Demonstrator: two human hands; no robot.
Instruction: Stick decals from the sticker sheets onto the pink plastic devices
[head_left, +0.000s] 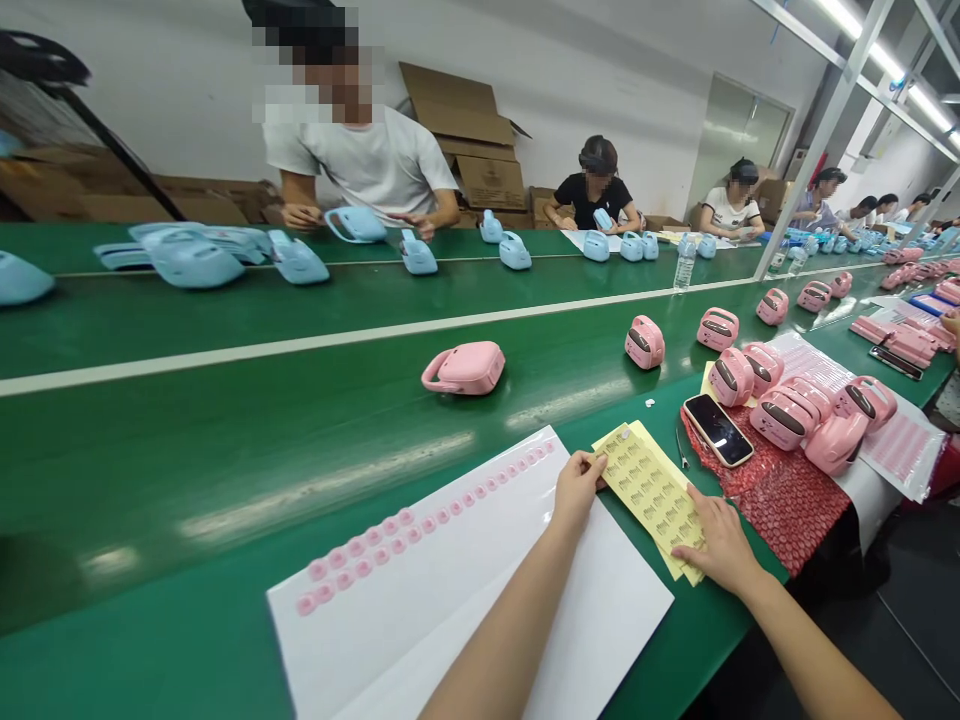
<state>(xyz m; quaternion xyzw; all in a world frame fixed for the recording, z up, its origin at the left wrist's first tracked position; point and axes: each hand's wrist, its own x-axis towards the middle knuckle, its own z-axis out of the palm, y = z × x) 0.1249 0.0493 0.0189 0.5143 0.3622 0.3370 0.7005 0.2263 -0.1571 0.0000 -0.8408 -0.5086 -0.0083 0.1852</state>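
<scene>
A yellow sticker sheet with rows of small dark-printed labels lies at a slant between my hands. Fingertips of my left hand pinch its upper left corner. At its lower right end, my right hand holds the edge, with the thumb on top. More yellow paper shows beneath that sheet. Under my left forearm is a large white sheet bearing two rows of round pink stickers, the far row longer. A pair of tweezers lies just beyond the yellow sheet.
A phone rests on red bubble wrap, beside several pink handled devices. One pink device lies on the green belt. Blue devices line the far side, where several co-workers sit. A water bottle stands there.
</scene>
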